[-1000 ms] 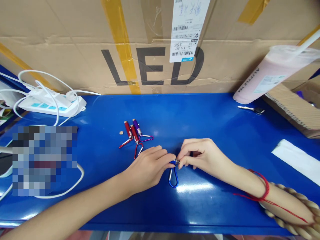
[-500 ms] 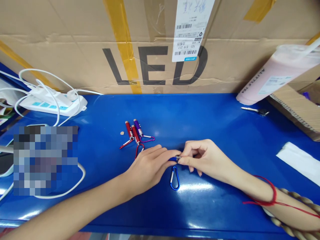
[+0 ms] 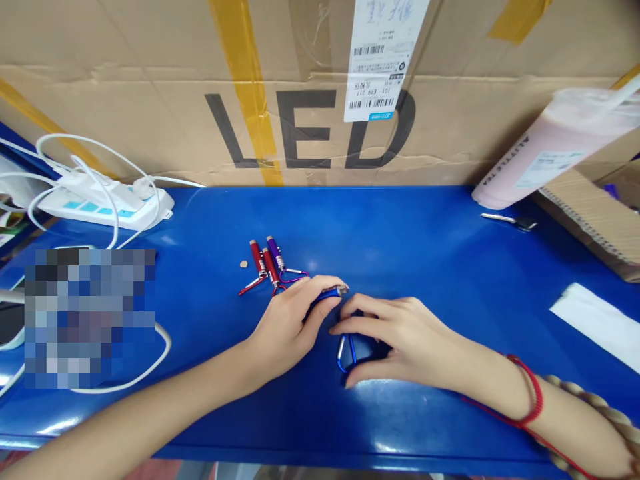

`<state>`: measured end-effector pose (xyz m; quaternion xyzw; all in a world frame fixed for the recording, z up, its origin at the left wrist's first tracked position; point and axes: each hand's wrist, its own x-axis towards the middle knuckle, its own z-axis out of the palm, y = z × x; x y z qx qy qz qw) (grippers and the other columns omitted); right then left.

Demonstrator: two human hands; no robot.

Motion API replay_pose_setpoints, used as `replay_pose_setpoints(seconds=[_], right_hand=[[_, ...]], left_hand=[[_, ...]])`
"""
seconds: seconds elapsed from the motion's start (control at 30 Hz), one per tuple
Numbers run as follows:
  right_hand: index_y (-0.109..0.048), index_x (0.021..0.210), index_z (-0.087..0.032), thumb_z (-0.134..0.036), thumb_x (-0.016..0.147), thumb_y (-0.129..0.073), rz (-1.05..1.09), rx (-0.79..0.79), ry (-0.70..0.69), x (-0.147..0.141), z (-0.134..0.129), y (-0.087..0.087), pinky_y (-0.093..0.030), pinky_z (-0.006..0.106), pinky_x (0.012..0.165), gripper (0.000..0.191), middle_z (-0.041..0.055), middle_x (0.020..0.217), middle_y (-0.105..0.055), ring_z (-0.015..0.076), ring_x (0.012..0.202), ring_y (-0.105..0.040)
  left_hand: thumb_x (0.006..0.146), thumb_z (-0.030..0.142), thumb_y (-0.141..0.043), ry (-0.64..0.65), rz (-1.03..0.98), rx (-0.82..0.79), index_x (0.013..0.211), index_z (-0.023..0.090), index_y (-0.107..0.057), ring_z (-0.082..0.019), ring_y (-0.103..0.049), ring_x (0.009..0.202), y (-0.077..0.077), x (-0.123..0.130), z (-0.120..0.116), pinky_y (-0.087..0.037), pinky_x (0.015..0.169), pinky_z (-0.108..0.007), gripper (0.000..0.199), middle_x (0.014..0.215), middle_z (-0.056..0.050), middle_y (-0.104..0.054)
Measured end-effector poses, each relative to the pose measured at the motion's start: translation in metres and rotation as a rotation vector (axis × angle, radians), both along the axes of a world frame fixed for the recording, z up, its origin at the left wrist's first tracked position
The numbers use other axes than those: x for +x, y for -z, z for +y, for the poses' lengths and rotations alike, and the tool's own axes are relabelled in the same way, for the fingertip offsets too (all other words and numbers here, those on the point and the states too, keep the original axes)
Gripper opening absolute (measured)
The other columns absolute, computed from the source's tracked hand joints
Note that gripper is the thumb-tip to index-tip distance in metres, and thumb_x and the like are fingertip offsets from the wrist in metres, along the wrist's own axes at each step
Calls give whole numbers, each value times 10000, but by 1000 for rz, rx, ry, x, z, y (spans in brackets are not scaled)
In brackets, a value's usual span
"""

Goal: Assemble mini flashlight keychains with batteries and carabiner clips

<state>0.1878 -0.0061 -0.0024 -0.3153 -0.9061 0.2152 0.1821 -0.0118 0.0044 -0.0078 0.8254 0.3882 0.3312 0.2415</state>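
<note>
Between the thumb and fingers of my left hand (image 3: 295,317) is a small blue flashlight (image 3: 330,293), its metal end pointing right. My right hand (image 3: 395,337) is just right of it, thumb and fingers spread apart around a blue carabiner (image 3: 341,357) lying on the table. Whether the fingertips touch the carabiner I cannot tell. Behind my left hand lie a red flashlight (image 3: 257,257), a second red flashlight (image 3: 271,268) and a purple flashlight (image 3: 275,252), each with a carabiner; part of the middle one's clip is hidden by my hand.
The blue table (image 3: 400,233) ends against a large cardboard box (image 3: 175,120). To the left are a white power strip (image 3: 110,207) with cables and a pixelated area. A tilted drink cup (image 3: 545,153), a key (image 3: 510,221) and white paper (image 3: 595,327) occupy the right. A small round disc (image 3: 243,264) lies near the flashlights.
My right hand has let go of the blue flashlight's metal end, moved down and opened over the blue carabiner. My left hand has shifted slightly up and left with the flashlight.
</note>
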Motion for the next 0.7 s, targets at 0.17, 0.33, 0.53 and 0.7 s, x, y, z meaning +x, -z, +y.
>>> replay_pose_setpoints(seconds=[0.17, 0.33, 0.53, 0.7], right_hand=[[-630, 967, -221, -408, 875, -530, -60, 47, 22, 2, 1, 4, -422, 211, 594, 231, -6, 920, -620, 87, 720, -602], [-630, 983, -194, -321, 905, -486, -114, 127, 121, 2, 4, 4, -403, 210, 544, 208, 5, 840, -625, 89, 641, -588], [-633, 1007, -204, -303, 912, -471, -171, 225, 187, 2, 6, 3, -389, 218, 533, 213, 9, 822, -629, 112, 688, -615], [-639, 981, -198, -312, 917, -461, -173, 258, 202, 1, 5, 4, -378, 227, 519, 221, 2, 817, -632, 104, 668, -612]], left_hand=[[924, 175, -416, 15, -12, -13, 1008, 166, -536, -104, -618, 776, -1, 0, -2, -476, 673, -187, 147, 906, -22, -667], [924, 176, -403, 0, -13, -44, 1009, 156, -522, -98, -598, 724, -1, 1, -2, -456, 645, -187, 148, 875, -23, -653], [946, 234, -323, -47, 19, -133, 812, 175, -491, -101, -534, 665, -4, 1, -1, -421, 639, -218, 223, 748, 7, -568], [962, 294, -248, -88, 98, -202, 737, 184, -422, -109, -470, 607, -7, 1, -1, -376, 589, -241, 305, 688, 15, -494]])
